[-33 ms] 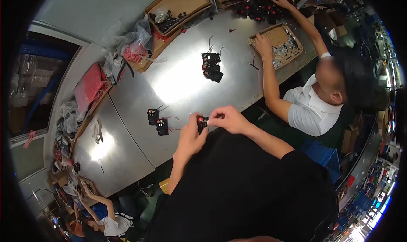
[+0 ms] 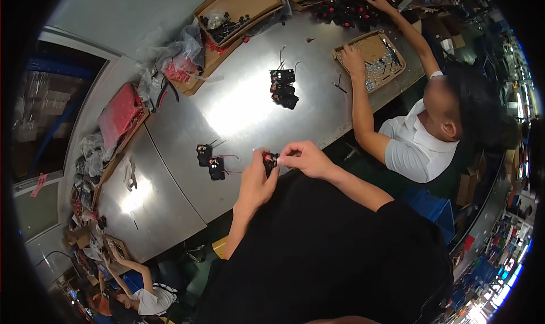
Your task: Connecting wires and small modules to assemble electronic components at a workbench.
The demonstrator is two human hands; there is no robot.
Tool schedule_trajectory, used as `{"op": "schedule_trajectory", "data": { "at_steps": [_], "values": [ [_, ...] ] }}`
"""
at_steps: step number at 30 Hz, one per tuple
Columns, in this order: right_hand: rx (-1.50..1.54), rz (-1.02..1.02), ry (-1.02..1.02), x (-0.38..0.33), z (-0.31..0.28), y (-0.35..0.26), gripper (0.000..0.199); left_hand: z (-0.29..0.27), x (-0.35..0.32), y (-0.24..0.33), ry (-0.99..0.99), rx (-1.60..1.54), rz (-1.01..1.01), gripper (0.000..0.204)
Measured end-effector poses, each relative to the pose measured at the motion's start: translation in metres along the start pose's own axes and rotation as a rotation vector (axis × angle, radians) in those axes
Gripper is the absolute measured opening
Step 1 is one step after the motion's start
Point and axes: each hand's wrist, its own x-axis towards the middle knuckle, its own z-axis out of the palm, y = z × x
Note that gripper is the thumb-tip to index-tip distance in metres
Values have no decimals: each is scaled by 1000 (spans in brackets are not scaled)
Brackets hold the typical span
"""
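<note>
In front of my chest, my left hand (image 2: 255, 185) is closed round a small black plastic part (image 2: 272, 164) with a red spot on it. At the part's right side, my right hand (image 2: 309, 159) pinches with thumb and forefinger; what lies between those fingertips is too small to make out. Left of my hands, two black parts with thin wires (image 2: 215, 168) lie on the metal table (image 2: 187, 111). Farther off, a row of several similar black wired parts (image 2: 283, 89) rests on the table.
At the right, a co-worker (image 2: 423, 139) reaches into a cardboard tray (image 2: 374, 37) of small metal pieces. Black and red parts (image 2: 346, 15) are heaped at the far end. Along the wall stand a cardboard box (image 2: 250, 0), plastic bags (image 2: 184, 49), and pliers (image 2: 162, 94).
</note>
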Motion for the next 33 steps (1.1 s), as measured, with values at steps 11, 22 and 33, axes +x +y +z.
{"op": "schedule_trajectory", "data": {
  "at_steps": [11, 22, 33],
  "values": [
    [924, 230, 33, 1, 25, -5, 16, 40, 12, -3, 667, 293, 253, 47],
    [243, -101, 177, 4, 19, -31, 13, 41, 8, 3, 718, 188, 178, 46],
    [658, 195, -84, 6, 28, -18, 16, 41, -2, -6, 776, 7, 225, 48]
  ]
}}
